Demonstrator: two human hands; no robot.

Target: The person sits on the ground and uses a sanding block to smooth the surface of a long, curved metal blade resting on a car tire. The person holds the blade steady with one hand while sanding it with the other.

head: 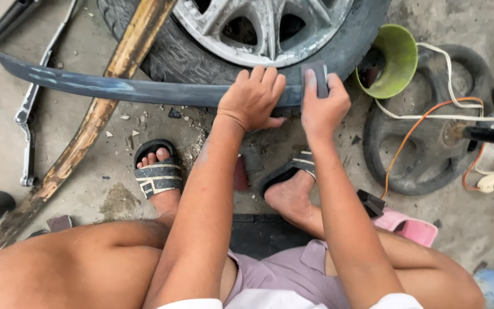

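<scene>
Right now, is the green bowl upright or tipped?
Tipped: the green bowl leans on its side against the tyre, its opening facing sideways.

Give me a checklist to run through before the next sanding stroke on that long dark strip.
1. Left hand pressing the strip down: ok, palm flat on it.
2. Right hand grip on the sanding block: ok, fingers wrapped round it.
3. Block on the strip: ok, it sits at the strip's right end.
4. Strip support: ok, it rests against the tyre.
5. Far left end of the strip held: not ok, it hangs free.
6. Feet away from the work: ok, both sandals sit below the strip.
</scene>
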